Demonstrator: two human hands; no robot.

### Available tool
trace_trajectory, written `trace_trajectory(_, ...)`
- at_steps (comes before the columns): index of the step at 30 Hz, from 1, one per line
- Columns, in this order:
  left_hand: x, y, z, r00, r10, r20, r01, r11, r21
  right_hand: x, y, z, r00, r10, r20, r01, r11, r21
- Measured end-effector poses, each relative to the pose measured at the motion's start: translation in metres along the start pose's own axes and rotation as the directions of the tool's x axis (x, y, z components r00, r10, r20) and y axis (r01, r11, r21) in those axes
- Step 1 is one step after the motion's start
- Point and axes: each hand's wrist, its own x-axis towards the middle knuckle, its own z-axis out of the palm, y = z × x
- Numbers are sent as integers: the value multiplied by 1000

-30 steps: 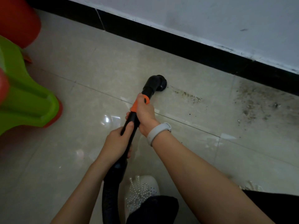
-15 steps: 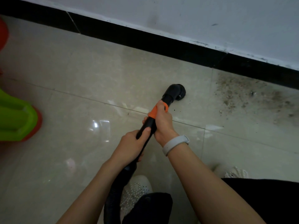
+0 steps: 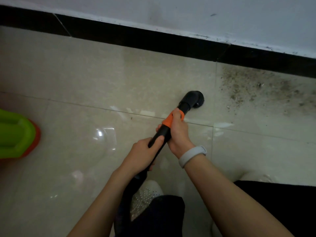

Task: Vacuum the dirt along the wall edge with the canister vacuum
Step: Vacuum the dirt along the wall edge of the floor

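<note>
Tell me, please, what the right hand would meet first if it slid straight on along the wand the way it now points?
The right hand grips the wand at its orange collar. Going straight on, up and to the right, it would first meet the black brush nozzle; beyond that lies bare tile, probably before the dirt patch.

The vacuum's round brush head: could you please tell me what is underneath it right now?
The brush head sits bristles-down on pale floor tile. The tile around it looks clean; the dirt patch lies to its right, apart from it. Whatever lies directly beneath the bristles is covered.
</note>
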Motion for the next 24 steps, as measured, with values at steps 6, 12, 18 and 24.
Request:
trace_trajectory(6,-23,-30,-40,966,-110,-234,91,992,-90,-10,28,56,958,197,210,-149,963,-225)
trace_trajectory(12,-48,-49,-64,911,-169,-377,125,982,-138,-4,45,101,946,219,240,-86,880,-466)
trace_trajectory(18,-80,-51,-68,873,-265,-409,122,932,-342,-25,73,133,851,360,383,-66,797,-600)
trace_trajectory(24,-99,-62,-81,776,-345,-527,109,898,-426,-59,101,170,678,548,490,-88,723,-685)
